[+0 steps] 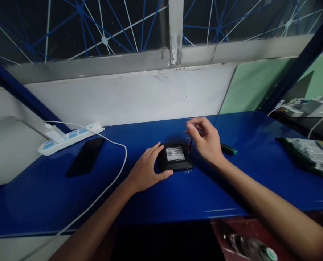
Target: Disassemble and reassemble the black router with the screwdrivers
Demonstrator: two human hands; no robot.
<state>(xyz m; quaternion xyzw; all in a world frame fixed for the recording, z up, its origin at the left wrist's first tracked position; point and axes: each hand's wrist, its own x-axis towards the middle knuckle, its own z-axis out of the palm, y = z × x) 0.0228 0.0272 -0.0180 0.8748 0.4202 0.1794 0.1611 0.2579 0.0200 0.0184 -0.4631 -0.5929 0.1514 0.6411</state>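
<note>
A black, box-like device with a white printed label on its upper face lies on the blue table. Around its left side rests my left hand, thumb at the near edge and fingers at the far left corner, steadying pressure unclear. Over the device's right edge, my right hand pinches a slim screwdriver, held upright with its tip down at that edge. The exact spot the tip touches is too small to make out. Just right of that hand lies a green-and-black handle, partly hidden behind the wrist.
At the left are a white power strip with a plugged-in charger and a black phone. A white cable curves across the table. A plastic package sits at the right. Below the table's front edge is a bottle.
</note>
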